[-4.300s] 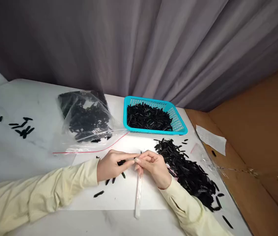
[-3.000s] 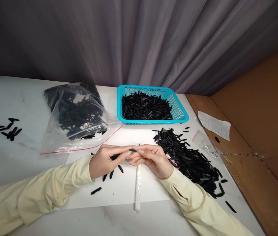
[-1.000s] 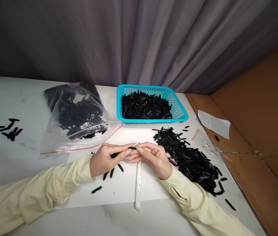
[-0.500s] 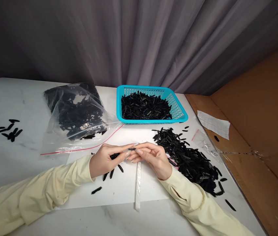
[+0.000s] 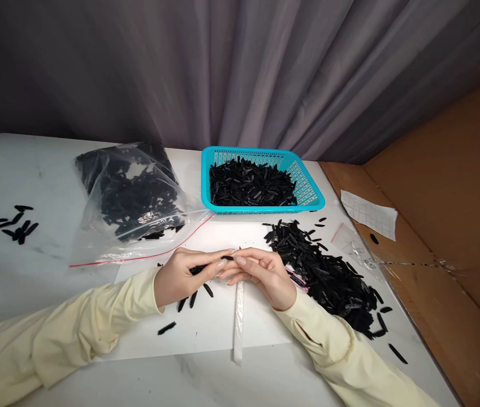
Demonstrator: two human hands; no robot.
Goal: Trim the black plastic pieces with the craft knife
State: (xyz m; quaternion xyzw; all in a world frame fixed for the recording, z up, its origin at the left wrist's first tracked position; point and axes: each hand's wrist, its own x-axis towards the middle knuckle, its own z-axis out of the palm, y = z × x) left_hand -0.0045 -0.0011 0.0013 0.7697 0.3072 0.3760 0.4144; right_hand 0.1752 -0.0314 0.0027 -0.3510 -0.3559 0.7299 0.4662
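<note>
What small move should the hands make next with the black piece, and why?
Probably slide the black piece further into the narrow clear sleeve: the left hand pinches it at the sleeve's open top, which the right hand holds.

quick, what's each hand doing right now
Left hand: closed, pinching a small black piece at its fingertips.
Right hand: closed on the top of a narrow white sleeve, fingertips at that same piece.

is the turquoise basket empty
No, the turquoise basket at the back of the table holds a heap of small black strips.
</note>
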